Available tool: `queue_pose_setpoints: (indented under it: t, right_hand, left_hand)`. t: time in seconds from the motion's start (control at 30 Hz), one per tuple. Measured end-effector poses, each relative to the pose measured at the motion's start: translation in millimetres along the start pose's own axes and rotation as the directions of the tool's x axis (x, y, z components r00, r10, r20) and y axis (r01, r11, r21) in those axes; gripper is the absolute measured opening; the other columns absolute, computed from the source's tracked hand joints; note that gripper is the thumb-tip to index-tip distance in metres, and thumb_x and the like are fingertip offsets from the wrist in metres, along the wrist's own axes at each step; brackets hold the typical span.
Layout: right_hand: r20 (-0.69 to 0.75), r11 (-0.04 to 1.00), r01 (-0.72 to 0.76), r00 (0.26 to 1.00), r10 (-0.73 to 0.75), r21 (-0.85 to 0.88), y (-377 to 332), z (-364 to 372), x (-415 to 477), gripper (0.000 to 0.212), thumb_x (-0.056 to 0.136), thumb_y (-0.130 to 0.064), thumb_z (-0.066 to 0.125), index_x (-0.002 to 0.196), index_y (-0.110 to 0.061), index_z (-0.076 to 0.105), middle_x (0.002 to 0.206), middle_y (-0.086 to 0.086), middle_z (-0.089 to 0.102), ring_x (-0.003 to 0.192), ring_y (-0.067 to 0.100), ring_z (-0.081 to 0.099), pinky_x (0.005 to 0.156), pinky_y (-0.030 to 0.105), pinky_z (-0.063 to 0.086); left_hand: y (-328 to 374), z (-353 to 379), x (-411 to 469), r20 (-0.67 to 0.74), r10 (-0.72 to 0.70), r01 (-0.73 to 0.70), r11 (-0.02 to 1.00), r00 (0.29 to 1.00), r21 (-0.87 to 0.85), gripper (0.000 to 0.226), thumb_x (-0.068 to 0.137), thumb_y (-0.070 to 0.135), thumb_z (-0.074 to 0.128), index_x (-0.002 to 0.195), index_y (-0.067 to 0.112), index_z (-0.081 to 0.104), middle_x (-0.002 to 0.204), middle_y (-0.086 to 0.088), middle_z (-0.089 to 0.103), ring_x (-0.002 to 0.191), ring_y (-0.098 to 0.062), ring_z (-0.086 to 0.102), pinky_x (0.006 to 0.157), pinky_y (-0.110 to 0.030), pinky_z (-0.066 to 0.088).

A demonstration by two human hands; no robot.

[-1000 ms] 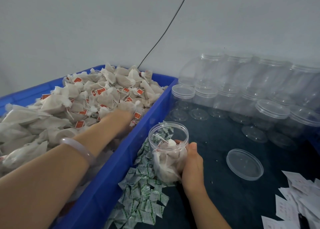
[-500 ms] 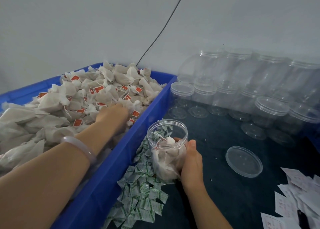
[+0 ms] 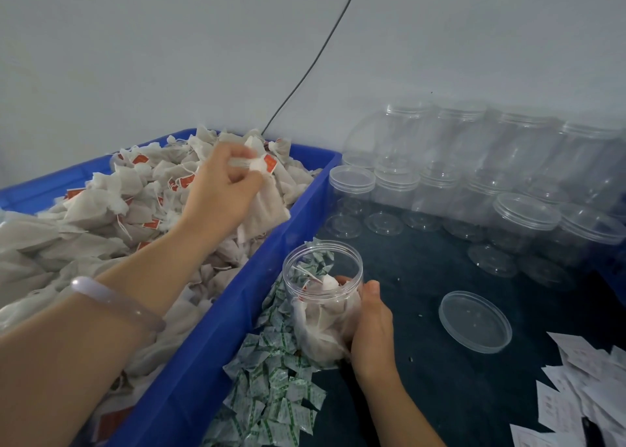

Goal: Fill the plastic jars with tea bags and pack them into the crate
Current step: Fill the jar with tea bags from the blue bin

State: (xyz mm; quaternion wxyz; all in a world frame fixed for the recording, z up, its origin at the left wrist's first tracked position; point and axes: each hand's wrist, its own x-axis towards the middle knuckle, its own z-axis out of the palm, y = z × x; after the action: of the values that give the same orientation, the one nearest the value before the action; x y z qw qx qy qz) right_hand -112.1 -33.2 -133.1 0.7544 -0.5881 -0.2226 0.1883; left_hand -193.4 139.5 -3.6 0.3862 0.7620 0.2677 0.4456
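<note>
A blue crate (image 3: 210,338) on the left is heaped with white tea bags (image 3: 101,209) bearing red tags. My left hand (image 3: 220,189) is raised above the heap, shut on a tea bag (image 3: 267,206) that hangs below the fingers. My right hand (image 3: 371,328) grips the side of an open clear plastic jar (image 3: 321,297) standing on the dark table next to the crate's wall. The jar is partly filled with tea bags. Its clear lid (image 3: 474,321) lies flat on the table to the right.
Several empty clear jars (image 3: 474,175), some lidded, are stacked along the back wall. Small green-and-white sachets (image 3: 277,396) are piled beside the crate's wall. White paper slips (image 3: 582,396) lie at the lower right. A black cable (image 3: 315,57) runs down the wall.
My left hand has come up out of the heap with a tea bag in it and moved toward the right. My right hand and the jar have stayed put.
</note>
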Motion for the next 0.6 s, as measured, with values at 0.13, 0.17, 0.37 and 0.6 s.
queue_pose_setpoints:
  t: [0.13,0.17,0.37,0.6]
  right_hand:
    - [0.008,1.000,0.017,1.000,-0.017,-0.012,1.0,-0.5,0.0,0.080,0.066,-0.070,0.039,0.091,0.002,0.067,0.090,0.024,0.070,0.089,0.037,0.067,0.077,0.036,0.054]
    - [0.011,0.999,0.030,0.999,-0.030,-0.020,1.2,-0.9,-0.1,0.083,0.068,-0.069,0.039,0.091,0.005,0.065,0.091,0.027,0.069,0.085,0.036,0.066,0.077,0.037,0.054]
    - [0.019,0.997,0.074,0.997,-0.073,-0.035,4.8,-3.5,0.7,0.067,0.083,-0.051,0.035,0.084,0.011,0.061,0.081,0.025,0.066,0.071,0.018,0.058,0.065,0.027,0.048]
    - [-0.047,0.988,0.156,0.987,-0.156,0.002,9.2,-3.5,2.0,0.061,0.076,-0.063,0.038,0.082,-0.013,0.071,0.079,0.005,0.072,0.073,0.012,0.066,0.065,0.021,0.050]
  left_hand:
    - [33.1,8.6,-22.5,0.206,0.072,-0.029,0.978,0.976,-0.206,0.033,0.090,0.006,0.058,0.106,0.034,0.064,0.076,-0.006,0.070,0.063,-0.011,0.061,0.060,-0.034,0.055]
    - [37.7,11.8,-29.3,0.285,0.108,-0.055,0.981,0.952,-0.188,0.031,0.089,0.005,0.060,0.101,0.033,0.066,0.079,-0.001,0.073,0.067,-0.014,0.066,0.063,-0.037,0.055]
    - [39.3,23.6,-50.6,0.819,0.031,-0.468,0.833,0.573,0.295,0.018,0.087,0.028,0.059,0.101,0.040,0.059,0.086,0.015,0.063,0.081,0.004,0.056,0.077,-0.019,0.047]
    - [43.5,24.3,-51.8,0.806,0.112,-0.533,0.800,0.582,0.273,0.022,0.089,0.040,0.055,0.095,0.028,0.073,0.104,0.015,0.059,0.096,0.000,0.055,0.090,-0.025,0.043]
